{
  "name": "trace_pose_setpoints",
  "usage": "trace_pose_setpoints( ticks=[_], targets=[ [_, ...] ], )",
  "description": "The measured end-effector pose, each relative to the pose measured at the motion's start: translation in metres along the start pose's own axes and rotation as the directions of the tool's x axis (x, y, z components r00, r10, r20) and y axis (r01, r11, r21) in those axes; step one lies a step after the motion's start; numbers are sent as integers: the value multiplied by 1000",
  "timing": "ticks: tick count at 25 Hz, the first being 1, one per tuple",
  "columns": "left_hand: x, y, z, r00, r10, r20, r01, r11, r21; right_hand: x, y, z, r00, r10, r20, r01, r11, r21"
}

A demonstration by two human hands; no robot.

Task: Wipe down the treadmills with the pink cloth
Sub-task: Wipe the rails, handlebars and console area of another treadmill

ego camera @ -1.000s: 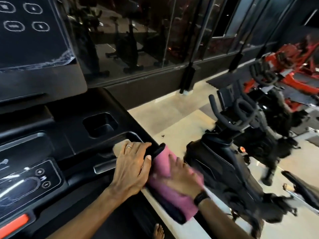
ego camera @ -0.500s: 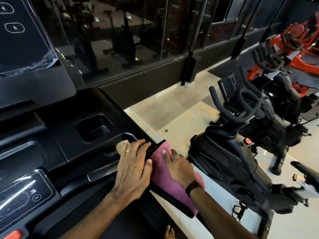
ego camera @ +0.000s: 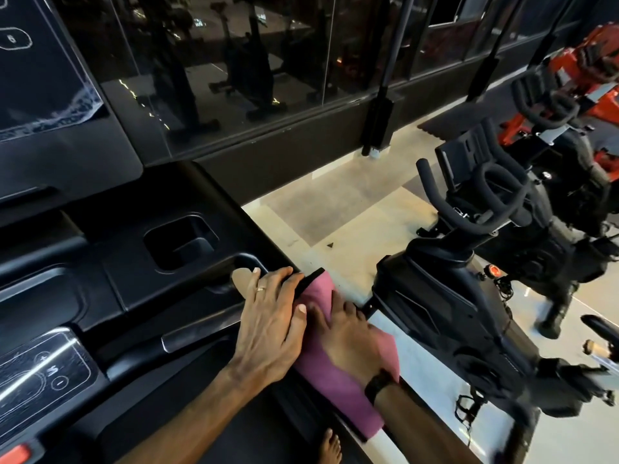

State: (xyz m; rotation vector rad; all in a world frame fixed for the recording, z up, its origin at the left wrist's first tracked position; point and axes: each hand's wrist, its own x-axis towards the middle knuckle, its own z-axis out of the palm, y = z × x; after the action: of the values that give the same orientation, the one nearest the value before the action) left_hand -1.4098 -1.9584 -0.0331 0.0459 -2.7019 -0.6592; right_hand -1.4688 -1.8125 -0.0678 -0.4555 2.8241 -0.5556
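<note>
Dim scene, glare streaks on glass wall [ego camera: 234,78], blurred, warped edges.
</note>
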Motion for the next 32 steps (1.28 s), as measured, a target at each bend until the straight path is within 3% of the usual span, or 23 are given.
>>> trace_pose_setpoints(
  ticks=[2,3,5,6,8,11,13,15,17,18,20,23,25,27,29,30,32],
  targets=[
    [3,1,2,1000,-4,2,4,1000,3,17,10,0,987,-20,157,26,999,-34],
    [4,1,3,1000,-1,3,1,1000,1,29,16,-6,967,33,252,-47,998,48],
    [3,3,1,1000,14,-4,-14,1000,-7,52,29,-11,905,163,394,-325,861,390],
    [4,5,0,1000,18,-7,-18,1000,-11,53,29,-14,884,207,419,-385,832,401],
    [6,5,-4,1000,7,-16,-8,1000,-19,36,17,-17,938,225,265,-308,891,334],
    [5,-5,-2,999,-22,-27,22,1000,-15,-24,0,-11,1000,-6,-28,4,999,-45],
    [2,-12,1,999,-51,-8,51,999,-7,-31,-4,-1,999,-32,-10,29,978,-207],
    [0,-14,7,998,-58,6,58,998,-14,-16,0,6,998,-25,53,38,967,-251],
    [1,-10,11,999,-46,6,47,998,-29,-6,7,9,990,-92,103,110,976,-187],
    [3,-8,12,999,-41,-1,41,998,-38,-1,11,8,989,-95,115,104,992,-76],
    [6,-1,16,1000,-28,-3,28,999,-41,24,20,1,979,6,205,-47,980,196],
    [8,8,20,1000,15,15,-14,999,-29,61,24,-11,918,135,373,-302,847,438],
    [10,14,21,999,32,20,-31,999,-24,49,23,-10,947,123,297,-241,882,404],
    [11,14,21,1000,22,6,-22,999,-23,7,22,-12,985,60,161,-94,973,211],
    [12,10,24,1000,3,3,-3,1000,-19,-1,28,-7,991,38,125,-50,994,92],
    [13,8,25,1000,-2,4,2,1000,-15,16,32,-6,984,79,160,-98,989,112],
    [14,9,29,1000,-2,15,2,1000,-17,57,41,-8,906,220,361,-352,865,357]
  ],
)
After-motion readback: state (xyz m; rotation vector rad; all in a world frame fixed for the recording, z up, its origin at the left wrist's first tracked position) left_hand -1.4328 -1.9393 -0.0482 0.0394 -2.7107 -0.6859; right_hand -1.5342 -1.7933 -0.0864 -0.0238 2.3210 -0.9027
